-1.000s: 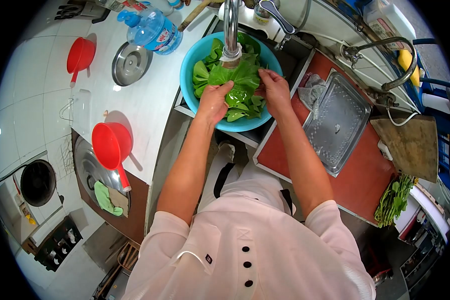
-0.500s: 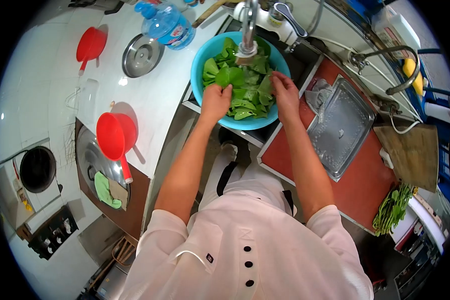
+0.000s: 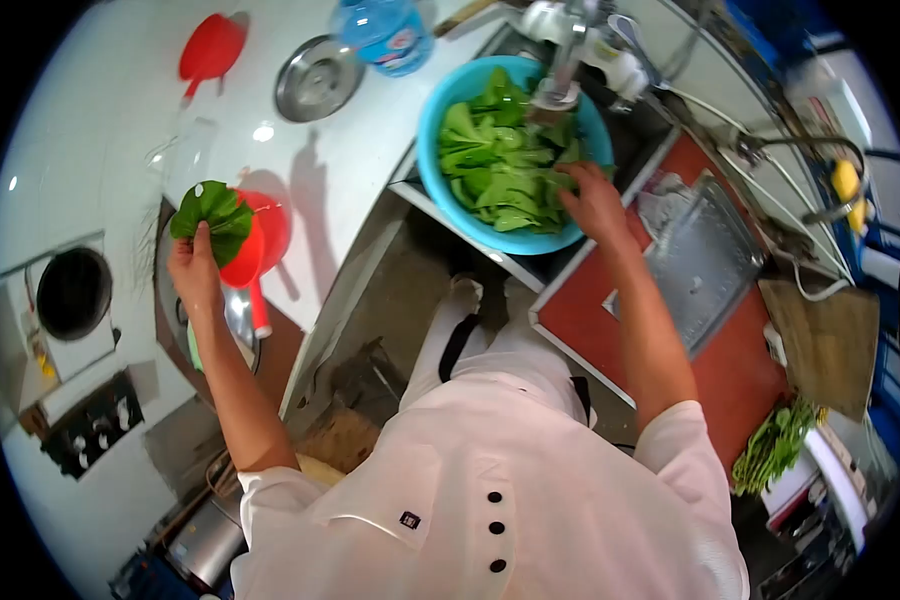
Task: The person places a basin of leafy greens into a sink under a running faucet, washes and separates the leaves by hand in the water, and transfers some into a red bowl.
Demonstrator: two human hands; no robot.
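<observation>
A green leaf with a small hole is pinched in my left hand, held up beside the red ladle at the left. My right hand is at the right rim of the blue basin, its fingers bent at the edge of the leafy greens; whether they grip a leaf is too small to tell. The basin stands in the sink under the faucet.
Another red ladle, a steel lid and a blue water bottle are on the white counter. Right of the sink lie a metal tray, a wooden board and a bundle of greens.
My left hand has moved from the basin far to the left, carrying a leaf. My right hand has stayed by the basin's right side. The view has shifted a little.
</observation>
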